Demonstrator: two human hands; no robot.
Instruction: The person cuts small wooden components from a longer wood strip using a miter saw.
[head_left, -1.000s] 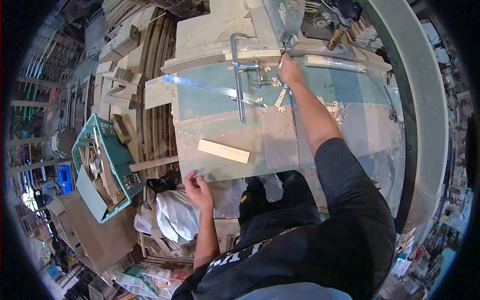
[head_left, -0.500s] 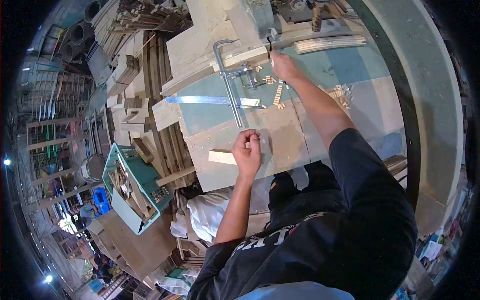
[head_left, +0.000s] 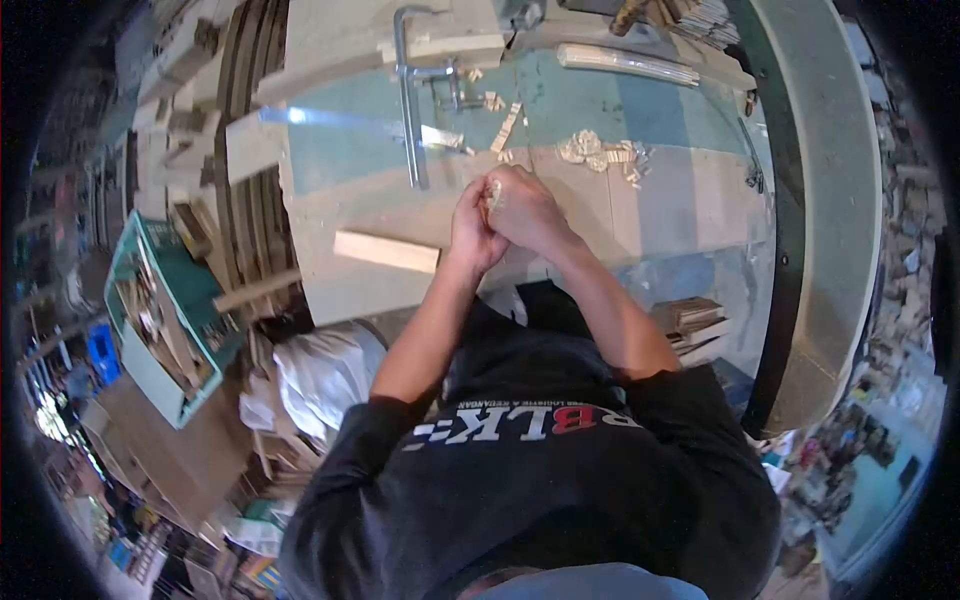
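1. The left hand (head_left: 473, 228) and the right hand (head_left: 528, 208) meet above the near part of the desk (head_left: 690, 190), in front of the person's body.
2. Some pale bits (head_left: 494, 197) show between the two hands, by the thumb side; they are too small and blurred to name.
3. Both hands are curled against each other, but the grip of each is partly hidden, so I cannot tell whether it is clenched on the bits or only cupped around them.
4. A flat wood block (head_left: 387, 250) lies on the desk just beside the left wrist, apart from it.
5. Beyond the hands, a row of small wood pieces (head_left: 507, 128) slants across the desk, and a loose heap of pieces (head_left: 583, 150) lies to its right.
6. A metal clamp (head_left: 408, 110) stands to the left of the row, its long bar crossing over a shiny metal strip (head_left: 340, 121).
7. A bundle of thin sticks (head_left: 628, 65) lies near the far edge.
8. At the left, away from the desk, a green crate (head_left: 207, 365) holds wood scraps (head_left: 160, 315), with a white bag (head_left: 325, 375) near it.
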